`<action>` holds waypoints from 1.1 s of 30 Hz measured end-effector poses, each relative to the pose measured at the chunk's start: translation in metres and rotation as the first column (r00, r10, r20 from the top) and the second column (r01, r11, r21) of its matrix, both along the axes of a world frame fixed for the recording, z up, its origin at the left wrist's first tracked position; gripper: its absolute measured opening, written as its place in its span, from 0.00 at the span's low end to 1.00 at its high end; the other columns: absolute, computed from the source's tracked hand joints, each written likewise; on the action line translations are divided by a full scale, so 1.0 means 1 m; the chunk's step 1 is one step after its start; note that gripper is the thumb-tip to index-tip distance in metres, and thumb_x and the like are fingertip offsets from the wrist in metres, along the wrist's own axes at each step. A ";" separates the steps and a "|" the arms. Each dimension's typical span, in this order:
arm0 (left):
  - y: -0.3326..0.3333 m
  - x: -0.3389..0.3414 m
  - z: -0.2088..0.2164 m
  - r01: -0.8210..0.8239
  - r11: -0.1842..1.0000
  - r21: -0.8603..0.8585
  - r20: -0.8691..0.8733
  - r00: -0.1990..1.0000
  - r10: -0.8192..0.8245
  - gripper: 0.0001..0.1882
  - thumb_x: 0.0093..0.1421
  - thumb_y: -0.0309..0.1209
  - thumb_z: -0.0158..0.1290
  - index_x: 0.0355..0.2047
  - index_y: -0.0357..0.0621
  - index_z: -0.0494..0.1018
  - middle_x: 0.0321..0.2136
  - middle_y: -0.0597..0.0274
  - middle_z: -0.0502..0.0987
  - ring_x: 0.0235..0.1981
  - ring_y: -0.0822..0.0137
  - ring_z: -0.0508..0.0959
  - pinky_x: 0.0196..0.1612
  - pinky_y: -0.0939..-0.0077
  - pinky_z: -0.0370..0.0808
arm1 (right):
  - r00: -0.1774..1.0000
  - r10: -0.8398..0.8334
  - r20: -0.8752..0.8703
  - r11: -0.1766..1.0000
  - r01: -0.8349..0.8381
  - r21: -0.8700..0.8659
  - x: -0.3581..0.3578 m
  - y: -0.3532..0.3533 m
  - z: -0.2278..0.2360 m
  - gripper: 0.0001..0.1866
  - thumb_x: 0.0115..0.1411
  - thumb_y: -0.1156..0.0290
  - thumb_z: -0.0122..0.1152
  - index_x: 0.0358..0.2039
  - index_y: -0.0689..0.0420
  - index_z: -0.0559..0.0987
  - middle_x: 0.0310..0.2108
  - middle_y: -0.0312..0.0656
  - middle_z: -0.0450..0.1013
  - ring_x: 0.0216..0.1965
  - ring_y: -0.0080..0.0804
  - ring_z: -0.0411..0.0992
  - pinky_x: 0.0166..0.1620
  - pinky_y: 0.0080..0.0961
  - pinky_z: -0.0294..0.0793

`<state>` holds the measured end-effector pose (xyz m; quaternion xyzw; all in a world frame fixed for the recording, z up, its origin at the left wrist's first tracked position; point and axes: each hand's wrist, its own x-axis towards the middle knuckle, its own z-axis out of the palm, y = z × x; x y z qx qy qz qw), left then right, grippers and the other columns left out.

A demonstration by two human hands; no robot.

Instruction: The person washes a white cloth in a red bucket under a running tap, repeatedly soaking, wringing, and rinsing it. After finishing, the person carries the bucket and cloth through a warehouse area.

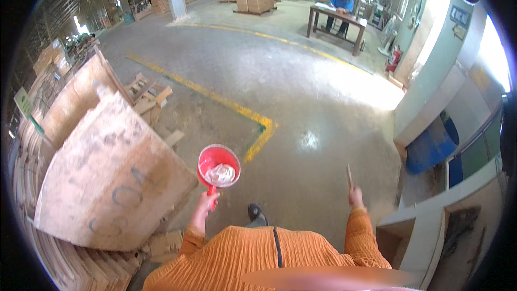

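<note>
My left hand is closed round the handle of a red plastic dipper, held out in front of me on the left. A whitish, paste-like mass lies in the bottom of it. Out to the right, my right hand grips a thin, light-coloured stick that points forward, away from me. Its kind is too small to make out. Both arms wear orange sleeves, and one dark shoe shows below on the floor.
Large curved wooden panels stand stacked close on my left. Yellow floor lines run ahead. A blue barrel lies by the wall openings on the right. Farther off, a person in blue sits at a table, and boxes stand stacked.
</note>
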<state>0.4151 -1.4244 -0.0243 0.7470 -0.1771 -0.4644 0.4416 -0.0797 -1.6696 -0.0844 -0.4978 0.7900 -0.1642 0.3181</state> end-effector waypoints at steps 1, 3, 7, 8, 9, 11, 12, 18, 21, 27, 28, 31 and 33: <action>-0.040 0.007 -0.007 0.025 0.997 -0.067 -0.091 0.995 -0.031 0.11 0.47 0.35 0.51 0.22 0.42 0.64 0.11 0.67 0.66 0.08 0.76 0.65 0.09 0.83 0.59 | 0.988 -0.025 -0.152 0.992 0.006 -0.126 -0.034 -0.005 -0.009 0.16 0.53 0.62 0.46 0.29 0.66 0.70 0.25 0.52 0.69 0.28 0.45 0.69 0.29 0.37 0.66; -0.062 0.037 -0.008 -0.063 0.998 0.006 -0.116 0.991 0.064 0.10 0.46 0.34 0.51 0.21 0.42 0.65 0.11 0.67 0.65 0.08 0.75 0.64 0.08 0.82 0.59 | 0.995 0.010 -0.101 0.953 0.021 0.301 -0.001 0.019 -0.044 0.20 0.52 0.55 0.48 0.30 0.63 0.70 0.27 0.51 0.70 0.30 0.47 0.69 0.31 0.33 0.66; -0.124 0.102 0.008 -0.071 0.996 0.053 -0.046 0.996 0.074 0.10 0.47 0.34 0.51 0.21 0.43 0.64 0.10 0.67 0.65 0.07 0.76 0.63 0.07 0.82 0.58 | 0.972 0.235 0.026 0.706 -0.189 0.683 0.093 0.036 0.023 0.37 0.48 0.44 0.49 0.48 0.63 0.60 0.47 0.47 0.60 0.47 0.40 0.58 0.47 0.25 0.59; -0.160 0.111 0.006 -0.043 0.999 0.006 -0.072 0.996 0.043 0.10 0.47 0.34 0.51 0.21 0.43 0.64 0.10 0.67 0.65 0.07 0.76 0.63 0.08 0.82 0.58 | 0.980 0.197 0.015 0.729 -0.156 0.667 0.095 0.017 0.018 0.36 0.48 0.45 0.48 0.47 0.63 0.61 0.45 0.47 0.60 0.46 0.39 0.58 0.45 0.25 0.59; -0.191 0.121 0.007 -0.038 0.999 -0.028 -0.079 0.996 0.036 0.10 0.47 0.34 0.51 0.21 0.43 0.64 0.11 0.67 0.65 0.07 0.77 0.63 0.08 0.82 0.58 | 0.986 0.165 0.019 0.741 -0.137 0.657 0.108 -0.004 0.012 0.35 0.49 0.46 0.48 0.46 0.63 0.62 0.43 0.47 0.61 0.44 0.39 0.59 0.44 0.26 0.60; -0.245 0.142 0.009 -0.040 0.997 -0.061 -0.066 0.997 0.036 0.10 0.47 0.35 0.51 0.22 0.43 0.64 0.11 0.68 0.65 0.08 0.77 0.64 0.08 0.82 0.58 | 0.994 0.102 0.043 0.766 -0.106 0.634 0.130 -0.060 -0.015 0.32 0.49 0.47 0.47 0.44 0.63 0.63 0.40 0.47 0.62 0.41 0.39 0.60 0.41 0.26 0.61; -0.270 0.151 0.009 -0.046 0.997 -0.061 -0.052 0.998 0.043 0.10 0.47 0.36 0.51 0.23 0.43 0.64 0.11 0.68 0.66 0.08 0.76 0.64 0.09 0.82 0.59 | 0.995 0.091 0.049 0.774 -0.101 0.625 0.141 -0.089 -0.026 0.31 0.50 0.47 0.46 0.43 0.63 0.63 0.38 0.47 0.62 0.39 0.38 0.61 0.40 0.27 0.61; -0.387 0.207 0.018 -0.174 0.983 -0.059 0.034 0.984 0.177 0.10 0.46 0.34 0.52 0.23 0.41 0.66 0.11 0.67 0.66 0.08 0.77 0.64 0.10 0.83 0.59 | 0.985 0.119 0.124 0.791 -0.170 0.588 0.203 -0.257 -0.093 0.25 0.53 0.50 0.43 0.36 0.63 0.67 0.28 0.48 0.66 0.29 0.37 0.64 0.31 0.29 0.64; -0.453 0.239 0.034 -0.223 0.965 -0.135 0.104 0.966 0.237 0.10 0.46 0.34 0.52 0.22 0.42 0.66 0.11 0.67 0.66 0.09 0.77 0.65 0.10 0.82 0.59 | 0.967 0.213 0.136 0.876 -0.251 0.412 0.234 -0.386 -0.108 0.23 0.54 0.52 0.42 0.32 0.63 0.69 0.23 0.48 0.68 0.24 0.36 0.66 0.27 0.29 0.66; -0.547 0.315 0.059 -0.297 0.944 -0.146 0.149 0.936 0.318 0.12 0.47 0.36 0.52 0.26 0.42 0.65 0.14 0.69 0.67 0.12 0.78 0.65 0.15 0.84 0.61 | 0.797 0.601 0.066 0.799 -0.598 -0.060 0.437 -0.691 -0.025 0.12 0.53 0.65 0.44 0.31 0.60 0.68 0.13 0.41 0.66 0.09 0.26 0.62 0.11 0.23 0.61; -0.564 0.324 0.059 -0.323 0.934 -0.154 0.104 0.934 0.340 0.12 0.47 0.36 0.52 0.26 0.42 0.65 0.14 0.69 0.67 0.12 0.78 0.65 0.15 0.84 0.61 | 0.788 0.607 0.106 0.794 -0.606 -0.041 0.464 -0.727 -0.010 0.14 0.53 0.62 0.44 0.35 0.59 0.68 0.13 0.40 0.66 0.09 0.25 0.62 0.10 0.22 0.60; -0.609 0.372 0.064 -0.390 0.907 -0.158 0.062 0.913 0.403 0.12 0.48 0.37 0.52 0.26 0.43 0.65 0.13 0.70 0.66 0.12 0.78 0.65 0.14 0.85 0.60 | 0.768 0.599 0.229 0.796 -0.602 -0.064 0.543 -0.790 -0.002 0.14 0.53 0.62 0.44 0.35 0.58 0.68 0.12 0.39 0.65 0.09 0.24 0.61 0.10 0.22 0.60; -0.655 0.413 0.068 -0.394 0.907 -0.153 -0.002 0.917 0.398 0.12 0.48 0.38 0.51 0.26 0.44 0.65 0.13 0.69 0.66 0.12 0.78 0.65 0.14 0.85 0.60 | 0.777 0.609 0.159 0.793 -0.606 -0.072 0.560 -0.829 -0.015 0.13 0.53 0.63 0.43 0.34 0.58 0.68 0.12 0.38 0.64 0.09 0.24 0.61 0.10 0.22 0.60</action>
